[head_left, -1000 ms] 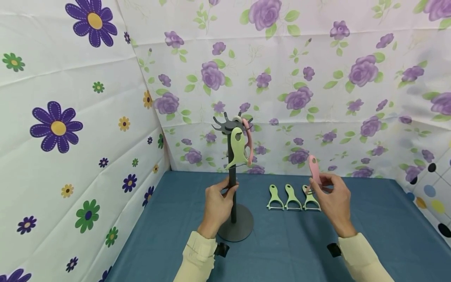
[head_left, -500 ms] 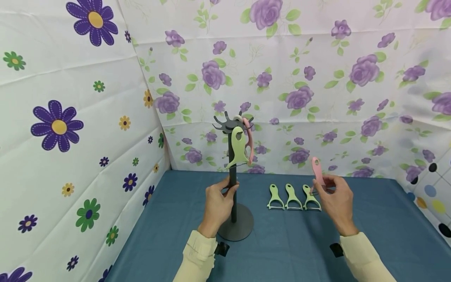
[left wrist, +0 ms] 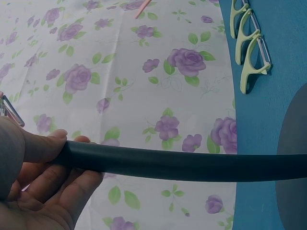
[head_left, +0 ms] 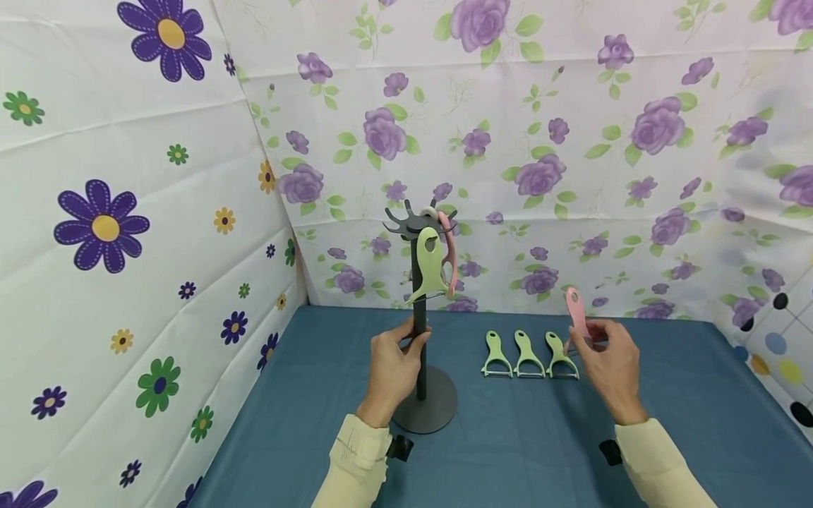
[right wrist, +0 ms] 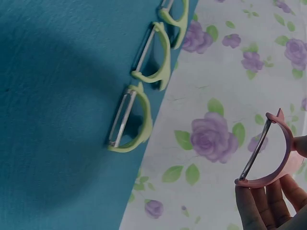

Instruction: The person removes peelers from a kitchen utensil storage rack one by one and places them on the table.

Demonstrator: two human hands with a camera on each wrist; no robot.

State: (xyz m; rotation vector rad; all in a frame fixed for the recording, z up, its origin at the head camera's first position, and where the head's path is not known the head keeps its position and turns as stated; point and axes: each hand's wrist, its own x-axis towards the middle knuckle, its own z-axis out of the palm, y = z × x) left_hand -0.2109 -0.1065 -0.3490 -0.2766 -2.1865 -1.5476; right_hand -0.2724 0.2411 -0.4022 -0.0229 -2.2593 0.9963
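Observation:
My left hand (head_left: 395, 367) grips the dark post (left wrist: 192, 165) of a utensil stand, thumb on one side and fingers on the other. The stand's round base (head_left: 438, 409) rests on the table, and its top spreads into several hooks (head_left: 406, 224). A green peeler (head_left: 429, 261) and a pink peeler (head_left: 449, 247) hang from the hooks. In my right hand (head_left: 611, 363) a second pink peeler (right wrist: 283, 170) is pinched, handle upward in the head view. Its blade shows toward the left in the right wrist view. Left of this hand lie three green peelers (head_left: 528, 356) in a row.
A blue cloth (head_left: 508, 451) covers the table. Flower-printed sheets stand behind it (head_left: 444, 141) and along the left side (head_left: 159, 282). A dotted sheet (head_left: 775, 353) shows at the right edge.
My right hand has drifted slightly right and down with the pink peeler, uncovering more of the rightmost green peeler. The left hand stays on the post.

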